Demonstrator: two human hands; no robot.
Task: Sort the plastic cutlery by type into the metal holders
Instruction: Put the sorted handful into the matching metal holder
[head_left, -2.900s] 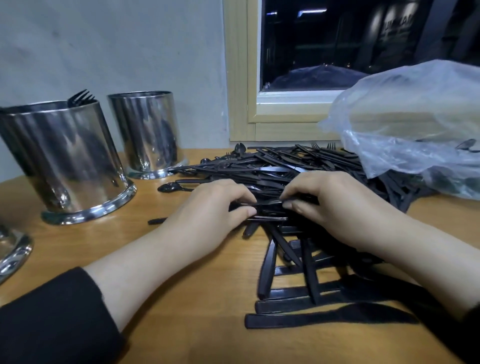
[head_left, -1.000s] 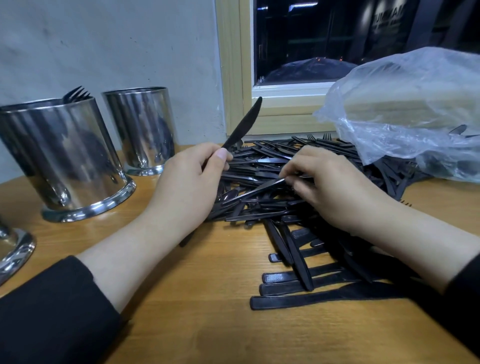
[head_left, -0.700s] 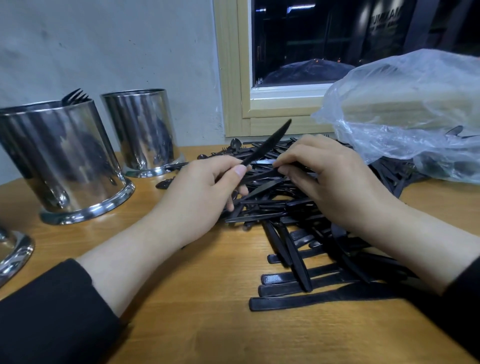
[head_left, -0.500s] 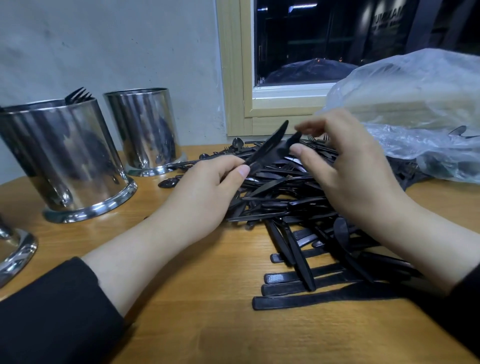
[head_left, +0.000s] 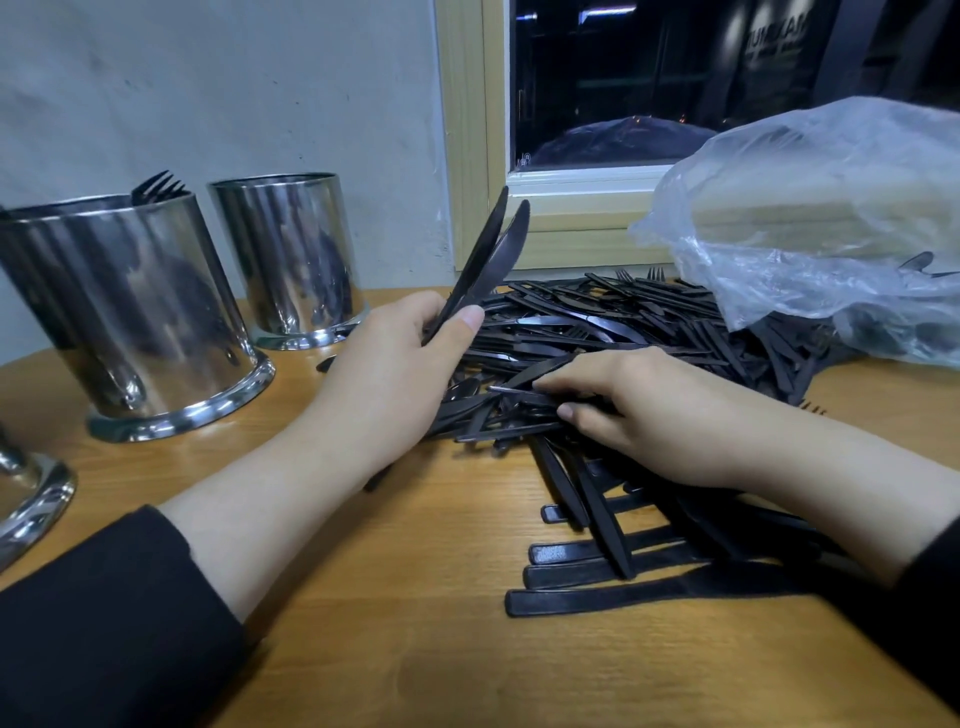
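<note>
A heap of black plastic cutlery (head_left: 613, 332) covers the middle and right of the wooden table (head_left: 405, 623). My left hand (head_left: 395, 374) grips two black knives (head_left: 493, 254) by their handles, blades pointing up and away. My right hand (head_left: 639, 410) lies on the heap, its fingers pinching another black knife (head_left: 530, 374) there. Three shiny metal holders stand at the left: a large one (head_left: 124, 306) with a fork (head_left: 158, 186) sticking out, a smaller one (head_left: 291, 254) behind it, and a third holder (head_left: 31, 499) cut off at the frame's left edge.
A clear plastic bag (head_left: 821, 218) with more cutlery lies at the back right, over the heap. Behind it are a wooden window frame (head_left: 467, 135) and a grey wall. Several knives (head_left: 597, 561) lie side by side near the table's front.
My left hand now holds two knives instead of one, raised upright. My right hand handed one over, then dropped back onto the heap and took hold of another knife.
</note>
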